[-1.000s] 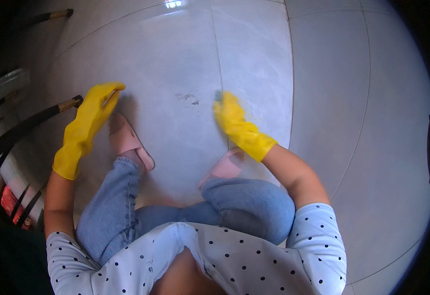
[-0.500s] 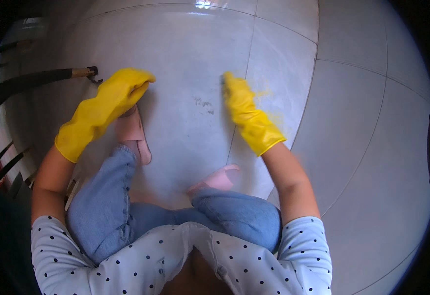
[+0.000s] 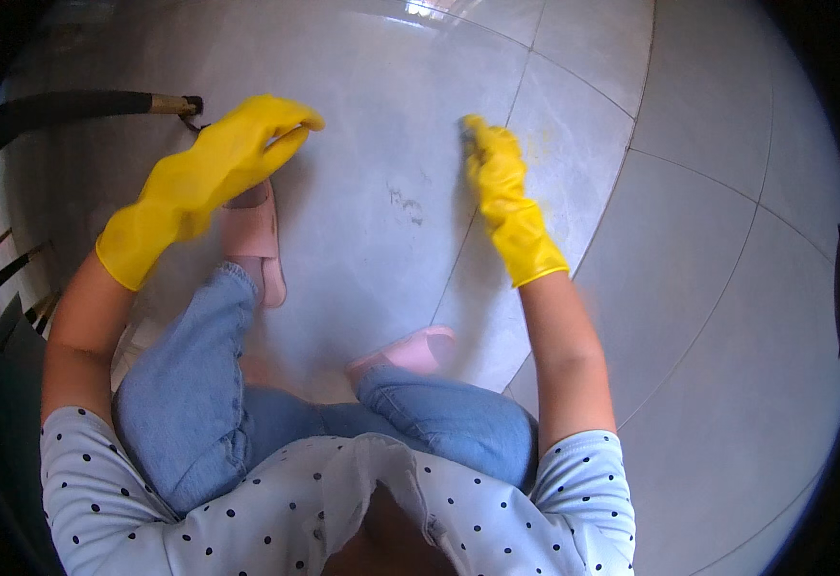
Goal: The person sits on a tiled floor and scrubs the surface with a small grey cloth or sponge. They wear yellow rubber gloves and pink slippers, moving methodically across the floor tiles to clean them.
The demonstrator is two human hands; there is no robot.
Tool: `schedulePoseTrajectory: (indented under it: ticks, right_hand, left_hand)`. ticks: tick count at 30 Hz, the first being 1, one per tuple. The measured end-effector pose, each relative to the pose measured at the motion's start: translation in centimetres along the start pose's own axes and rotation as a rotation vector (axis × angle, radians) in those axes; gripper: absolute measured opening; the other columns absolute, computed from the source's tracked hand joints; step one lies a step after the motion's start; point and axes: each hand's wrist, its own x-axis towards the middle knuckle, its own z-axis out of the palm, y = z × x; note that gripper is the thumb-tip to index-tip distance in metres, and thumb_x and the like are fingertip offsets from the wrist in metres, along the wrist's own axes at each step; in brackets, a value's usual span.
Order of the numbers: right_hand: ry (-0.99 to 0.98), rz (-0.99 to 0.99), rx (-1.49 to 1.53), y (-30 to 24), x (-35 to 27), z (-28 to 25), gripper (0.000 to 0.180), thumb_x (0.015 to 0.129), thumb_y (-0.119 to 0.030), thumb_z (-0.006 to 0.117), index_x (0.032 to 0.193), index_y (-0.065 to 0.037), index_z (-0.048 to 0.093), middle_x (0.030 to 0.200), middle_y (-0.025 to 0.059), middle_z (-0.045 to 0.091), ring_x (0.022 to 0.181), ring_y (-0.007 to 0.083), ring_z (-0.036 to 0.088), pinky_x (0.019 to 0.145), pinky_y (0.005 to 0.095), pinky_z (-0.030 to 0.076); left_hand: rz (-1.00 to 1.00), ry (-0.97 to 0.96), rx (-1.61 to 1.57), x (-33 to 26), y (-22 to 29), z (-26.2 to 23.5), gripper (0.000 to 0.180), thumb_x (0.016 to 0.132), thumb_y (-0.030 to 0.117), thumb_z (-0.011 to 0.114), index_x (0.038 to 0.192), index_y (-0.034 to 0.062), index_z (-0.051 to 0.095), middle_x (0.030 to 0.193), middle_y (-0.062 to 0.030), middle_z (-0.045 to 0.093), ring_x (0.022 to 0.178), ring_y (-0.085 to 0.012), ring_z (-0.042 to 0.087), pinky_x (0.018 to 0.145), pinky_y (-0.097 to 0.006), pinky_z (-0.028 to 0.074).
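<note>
The person squats in blue jeans (image 3: 199,384) and pink slippers (image 3: 257,245) on a grey tiled floor (image 3: 708,288). The left hand (image 3: 218,163), in a yellow rubber glove, hangs loosely curled and holds nothing. The right hand (image 3: 497,173), gloved too, presses down near a dark smudge (image 3: 406,204); whether it grips anything cannot be told. A black hose (image 3: 84,104) ends just beyond the left hand.

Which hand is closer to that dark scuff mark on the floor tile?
Right. The right hand presses the tile just right of the dark scuff mark; the left hand is farther off to its left.
</note>
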Motion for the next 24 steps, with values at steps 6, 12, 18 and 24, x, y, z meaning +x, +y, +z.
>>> schedulePoseTrajectory:
  ticks: [6, 12, 18, 24]
  right_hand:
    - [-0.46, 0.985, 0.786, -5.9, -3.5, 1.3, 0.019, 0.086, -0.013, 0.064, 0.105, -0.012, 0.068, 0.084, 0.0162, 0.064, 0.074, 0.0357, 0.06, 0.066, 0.0426, 0.048]
    - [-0.51, -0.074, 0.298, -6.3, 0.1, 0.1, 0.024, 0.087, -0.025, 0.066, 0.103, -0.006, 0.067, 0.093, 0.0141, 0.066, 0.083, 0.0319, 0.062, 0.073, 0.0394, 0.049]
    - [-0.785, 0.283, 0.242, -9.5, 1.3, 1.1, 0.026, 0.088, -0.02, 0.065, 0.112, -0.008, 0.068, 0.102, 0.0175, 0.067, 0.093, 0.0351, 0.062, 0.081, 0.0387, 0.049]
    - [-0.493, 0.009, 0.287, -5.4, -3.4, -3.3, 0.026, 0.088, -0.016, 0.061, 0.112, -0.007, 0.067, 0.103, 0.019, 0.068, 0.1, 0.0401, 0.061, 0.088, 0.046, 0.048]
  left_hand:
    - [0.125, 0.103, 0.067, -0.2, -1.0, 1.6, 0.024, 0.092, 0.011, 0.067, 0.116, 0.0125, 0.068, 0.118, -0.0078, 0.067, 0.111, -0.0287, 0.062, 0.097, -0.037, 0.049]
    - [0.173, 0.052, 0.12, 0.2, -1.2, 1.9, 0.026, 0.09, 0.011, 0.068, 0.115, 0.0136, 0.068, 0.117, -0.0079, 0.067, 0.11, -0.0304, 0.062, 0.096, -0.037, 0.05]
    - [0.167, 0.061, 0.103, 0.0, 0.0, 1.8, 0.024, 0.09, 0.012, 0.068, 0.114, 0.0138, 0.068, 0.117, -0.0075, 0.067, 0.11, -0.0303, 0.062, 0.095, -0.038, 0.05]
    - [0.176, 0.02, 0.135, -0.6, -1.9, 2.2, 0.024, 0.09, 0.014, 0.068, 0.115, 0.014, 0.068, 0.117, -0.0075, 0.067, 0.111, -0.0307, 0.061, 0.097, -0.039, 0.049]
